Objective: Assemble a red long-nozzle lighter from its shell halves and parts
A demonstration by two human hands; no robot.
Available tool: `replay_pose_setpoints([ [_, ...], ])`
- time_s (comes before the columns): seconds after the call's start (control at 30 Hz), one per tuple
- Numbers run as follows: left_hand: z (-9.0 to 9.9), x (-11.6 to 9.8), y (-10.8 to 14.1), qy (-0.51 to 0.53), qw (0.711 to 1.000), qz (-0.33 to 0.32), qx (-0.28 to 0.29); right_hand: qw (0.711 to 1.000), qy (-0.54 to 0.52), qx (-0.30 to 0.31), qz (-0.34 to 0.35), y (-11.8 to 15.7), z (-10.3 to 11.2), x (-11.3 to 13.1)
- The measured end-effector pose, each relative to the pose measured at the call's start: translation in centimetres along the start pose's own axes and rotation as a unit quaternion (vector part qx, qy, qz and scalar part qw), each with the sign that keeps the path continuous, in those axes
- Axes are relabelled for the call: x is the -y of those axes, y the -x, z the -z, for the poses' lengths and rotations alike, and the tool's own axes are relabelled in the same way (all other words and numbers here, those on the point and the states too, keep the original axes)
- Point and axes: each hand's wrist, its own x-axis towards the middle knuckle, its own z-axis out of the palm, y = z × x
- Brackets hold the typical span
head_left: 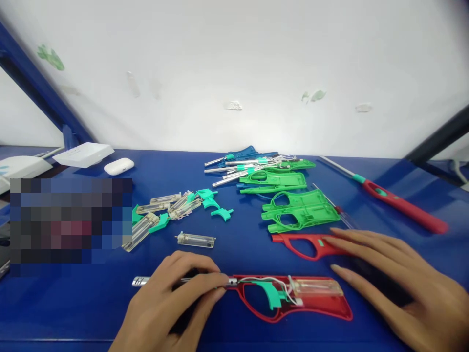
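- Nearest me, the blue table point(234, 330) carries an open red shell point(317, 302), just right of my left hand point(172, 298).
- The shell's long axis runs crosswise; its metal tube point(140, 281) points left, the broad end right.
- My left thumb and fingers pinch the tube beside the shell; my right hand point(414, 288) is loosely spread, fingertips at the second red shell point(320, 250) just beyond.
- Farther out I see clear cartridges point(197, 240), green shells point(318, 208), then a patchy white wall point(271, 58).
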Motion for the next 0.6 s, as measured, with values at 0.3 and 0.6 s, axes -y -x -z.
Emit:
replay_pose_setpoints([
  [0.3, 0.5, -0.9, -0.5, -0.045, 0.999, 0.013, -0.006, 0.996, -0.055, 0.019, -0.064, 1.0, 0.0, -1.2],
  [0.6, 0.8, -1.8, -1.0, -0.052, 0.999, 0.003, 0.006, 0.995, -0.053, 0.03, -0.078, 1.9, 0.0, -1.7],
])
